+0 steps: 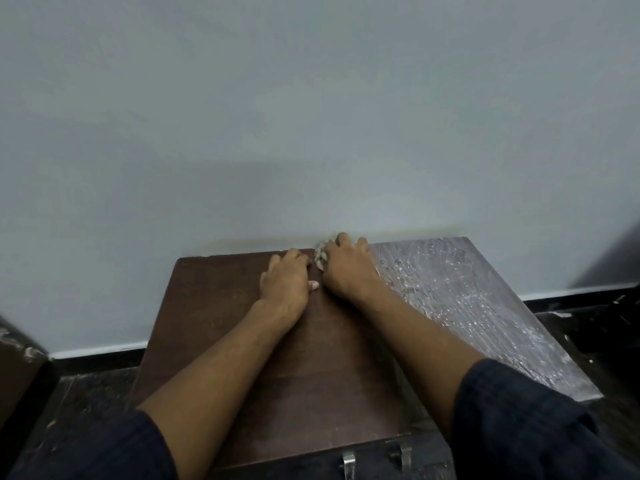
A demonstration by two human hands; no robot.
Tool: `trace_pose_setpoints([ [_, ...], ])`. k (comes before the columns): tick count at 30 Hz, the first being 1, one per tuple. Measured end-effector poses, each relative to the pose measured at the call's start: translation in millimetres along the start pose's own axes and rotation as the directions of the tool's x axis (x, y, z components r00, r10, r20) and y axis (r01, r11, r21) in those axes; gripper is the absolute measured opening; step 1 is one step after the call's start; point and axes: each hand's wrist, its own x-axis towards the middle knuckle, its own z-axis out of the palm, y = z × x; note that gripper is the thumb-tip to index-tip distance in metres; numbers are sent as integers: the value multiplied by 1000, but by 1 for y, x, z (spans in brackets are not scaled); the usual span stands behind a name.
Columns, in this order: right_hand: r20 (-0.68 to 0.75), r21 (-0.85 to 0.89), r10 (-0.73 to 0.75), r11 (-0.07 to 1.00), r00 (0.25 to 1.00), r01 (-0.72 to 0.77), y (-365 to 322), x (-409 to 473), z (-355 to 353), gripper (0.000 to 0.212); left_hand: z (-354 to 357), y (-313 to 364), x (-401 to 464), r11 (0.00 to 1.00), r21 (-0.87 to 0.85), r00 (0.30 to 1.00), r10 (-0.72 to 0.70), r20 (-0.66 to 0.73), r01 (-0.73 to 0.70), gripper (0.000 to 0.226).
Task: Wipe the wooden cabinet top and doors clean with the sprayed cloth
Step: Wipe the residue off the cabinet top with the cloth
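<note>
Our dark sleeves (526,420) are framing the near edge of the cabinet top (242,341), where two metal handles (374,462) are showing just below the front lip. We are pressing the crumpled cloth (320,257) down at the back edge of that top, against the pale wall (311,116), with our right hand (348,268) curling over it and gripping it. Our left hand (285,280) is lying flat and relaxed on the wood just beside the cloth, holding nothing. Right of the cloth, the top is showing wet, whitish streaks (460,299), while left of it the wood is looking dry and dark
</note>
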Motion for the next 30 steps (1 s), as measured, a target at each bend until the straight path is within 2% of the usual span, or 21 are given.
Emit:
trace_pose_setpoints([
  [2, 11, 7, -101, 995, 995, 101, 10, -8, 2, 37, 2, -3, 1, 1000, -17, 1000, 4, -8, -4, 47],
  [5, -8, -29, 1, 1000, 1000, -2, 20, 0, 1, 37, 3, -6, 2, 998, -57, 1000, 1, -17, -2, 49],
  [7, 33, -23, 47, 999, 998, -46, 12, 10, 0, 40, 3, -6, 2, 998, -70, 1000, 2, -15, -3, 49],
  [9, 76, -29, -35, 999, 997, 37, 0, 13, 3, 46, 3, -6, 3, 998, -63, 1000, 4, -17, -5, 47],
  [11, 80, -30, -106, 994, 991, 109, 1, 8, 8, 43, 3, -8, 4, 998, -69, 1000, 5, -15, -6, 46],
  [16, 45, 8, -12, 1000, 999, 12, 9, 16, -2, 40, 4, -9, 3, 998, -69, 1000, 10, -11, -11, 47],
  [20, 21, -33, -84, 996, 996, 84, 12, 8, 5, 37, 4, -10, 5, 997, -71, 1000, 6, -15, -7, 48],
  [25, 23, -81, -43, 996, 999, 45, 8, 2, 3, 38, 0, -9, 5, 999, -42, 1000, 21, 11, -20, 51],
  [30, -10, -40, -53, 998, 999, 53, 6, -55, 3, 40, -9, -8, 4, 999, -30, 998, 23, 62, -21, 58],
])
